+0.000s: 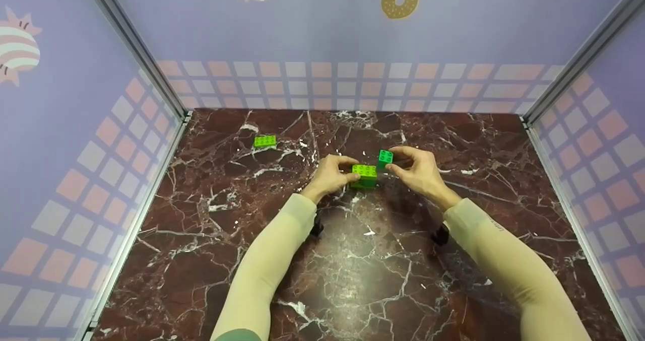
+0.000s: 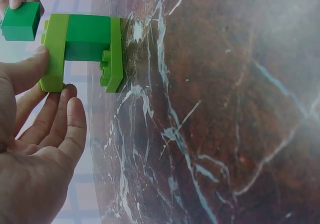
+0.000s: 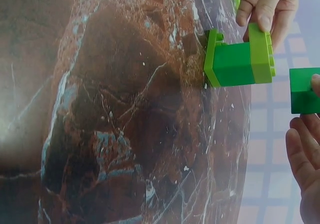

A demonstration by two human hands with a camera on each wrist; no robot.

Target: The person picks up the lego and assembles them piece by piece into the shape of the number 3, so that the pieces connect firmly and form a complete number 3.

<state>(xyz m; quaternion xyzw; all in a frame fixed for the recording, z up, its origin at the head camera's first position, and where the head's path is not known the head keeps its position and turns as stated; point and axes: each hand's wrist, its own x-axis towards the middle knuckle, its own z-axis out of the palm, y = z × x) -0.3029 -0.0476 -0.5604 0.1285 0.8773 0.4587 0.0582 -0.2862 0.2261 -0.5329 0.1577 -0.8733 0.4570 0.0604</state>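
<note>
Possibly, uneven pressure is risking tipping the stack [image 1: 367,177]: the left hand [image 1: 332,174] is pinching its overhanging top brick [image 2: 58,49], the right hand [image 1: 417,168] gripping a green block [image 1: 385,158].

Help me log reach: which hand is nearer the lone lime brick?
Left: the left hand is right of the lone lime brick, gripping the stack; the right hand is farther right.

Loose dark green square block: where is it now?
In the head view, the dark green square plastic block is pinched by the right hand, just right of the lime-and-green block stack, not touching it.
</note>
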